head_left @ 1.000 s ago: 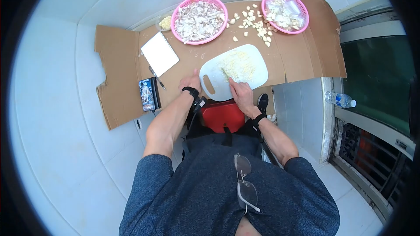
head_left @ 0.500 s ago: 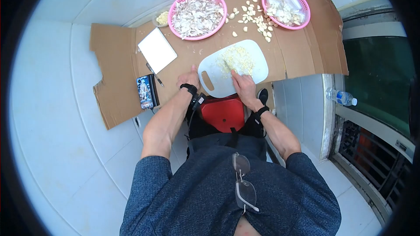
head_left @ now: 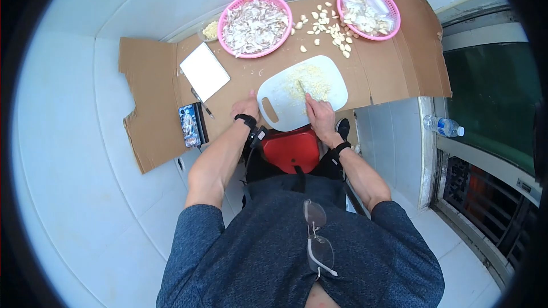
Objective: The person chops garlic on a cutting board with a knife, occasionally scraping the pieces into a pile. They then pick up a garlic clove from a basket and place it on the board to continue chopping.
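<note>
A white cutting board (head_left: pixel 279 94) with a handle slot lies on the cardboard, and finely chopped garlic (head_left: pixel 315 82) is spread over its right half. My right hand (head_left: pixel 321 115) is closed around a small knife (head_left: pixel 301 86), whose blade points up and left into the garlic; its handle is hidden in my fingers. My left hand (head_left: pixel 246 107) rests on the cardboard beside the board's left edge, thumb stretched out and nothing seen in it. Its other fingers are partly hidden. Whole peeled garlic cloves (head_left: pixel 337 37) lie scattered beyond the board.
A pink basket (head_left: pixel 289 28) holds garlic skins; another pink basket (head_left: pixel 398 17) holds cloves and plastic packaging. Minced garlic sits in a small bowl (head_left: pixel 210 30). A notebook (head_left: pixel 205 72), pen (head_left: pixel 202 104) and phone (head_left: pixel 189 125) lie left on the cardboard (head_left: pixel 148 85). A red stool (head_left: pixel 291 151) stands below.
The knife blade has shifted slightly within the chopped garlic, and my right hand has moved a little. The view has tilted slightly. My left hand stays beside the board.
</note>
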{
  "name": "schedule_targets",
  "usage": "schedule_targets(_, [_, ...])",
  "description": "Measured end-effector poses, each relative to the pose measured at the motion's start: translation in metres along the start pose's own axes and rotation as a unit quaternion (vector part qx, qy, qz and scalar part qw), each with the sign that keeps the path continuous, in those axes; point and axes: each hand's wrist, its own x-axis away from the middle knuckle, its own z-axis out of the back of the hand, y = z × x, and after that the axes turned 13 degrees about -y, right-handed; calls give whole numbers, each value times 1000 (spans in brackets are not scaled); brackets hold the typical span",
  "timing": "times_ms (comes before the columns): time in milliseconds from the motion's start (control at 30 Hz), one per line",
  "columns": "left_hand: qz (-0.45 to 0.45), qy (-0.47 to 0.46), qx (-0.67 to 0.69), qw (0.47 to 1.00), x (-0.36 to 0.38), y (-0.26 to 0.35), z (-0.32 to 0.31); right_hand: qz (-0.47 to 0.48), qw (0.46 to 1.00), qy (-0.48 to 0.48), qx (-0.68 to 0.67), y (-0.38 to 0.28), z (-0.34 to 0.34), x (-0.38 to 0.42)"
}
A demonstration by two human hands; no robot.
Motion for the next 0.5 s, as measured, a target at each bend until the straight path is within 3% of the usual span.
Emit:
schedule_targets(267, [-9, -31, -19, 999, -27, -10, -4, -12, 999, 33, 13, 3, 19, -17])
schedule_targets(500, [-18, -15, -25, 999, -59, -24, -18, -40, 999, -2, 4, 19, 10, -5])
